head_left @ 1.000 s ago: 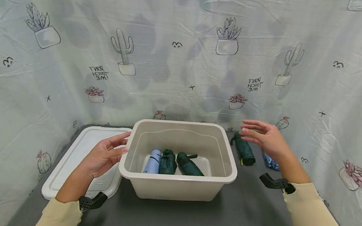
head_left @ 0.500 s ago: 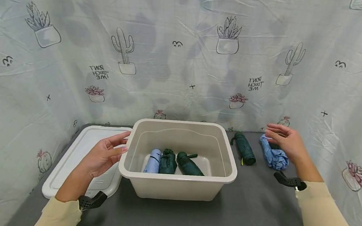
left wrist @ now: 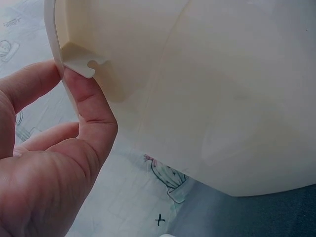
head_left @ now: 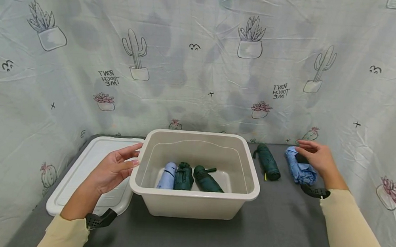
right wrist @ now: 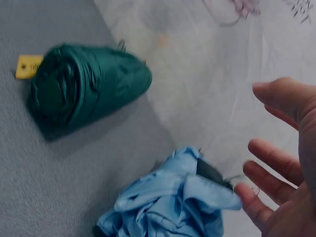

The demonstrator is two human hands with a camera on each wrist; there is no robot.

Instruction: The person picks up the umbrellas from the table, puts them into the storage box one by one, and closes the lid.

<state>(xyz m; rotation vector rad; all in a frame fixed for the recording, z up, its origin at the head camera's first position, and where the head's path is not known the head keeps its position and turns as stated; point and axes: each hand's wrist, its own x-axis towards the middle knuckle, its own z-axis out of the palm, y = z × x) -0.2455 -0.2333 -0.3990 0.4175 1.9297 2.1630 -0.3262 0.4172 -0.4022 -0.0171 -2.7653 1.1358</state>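
My left hand [head_left: 116, 169] holds the left rim of a beige plastic storage box [head_left: 193, 206]; in the left wrist view a fingertip tucks under the lip and another digit presses its outer edge. Inside the box lie a light blue folded umbrella [head_left: 168, 175], a dark green one [head_left: 183, 177] and a second green umbrella [head_left: 208, 179], tilted. My right hand [head_left: 318, 158] is beside a loosely bundled blue umbrella [head_left: 301, 171] with a black part. In the right wrist view, its fingers [right wrist: 269, 170] are spread around nothing, close to the blue cloth.
Another rolled green umbrella [head_left: 268, 162], with a yellow tag [right wrist: 28, 66], lies between the box and the blue bundle. A white lid [head_left: 86, 172] lies to the left, partly behind my left hand. A patterned curtain [head_left: 210, 73] hangs behind the grey tabletop [head_left: 215, 244].
My right hand has moved right, past the green umbrella, and come lower by the blue bundle, which it had partly covered from view. My left hand stays on the box rim.
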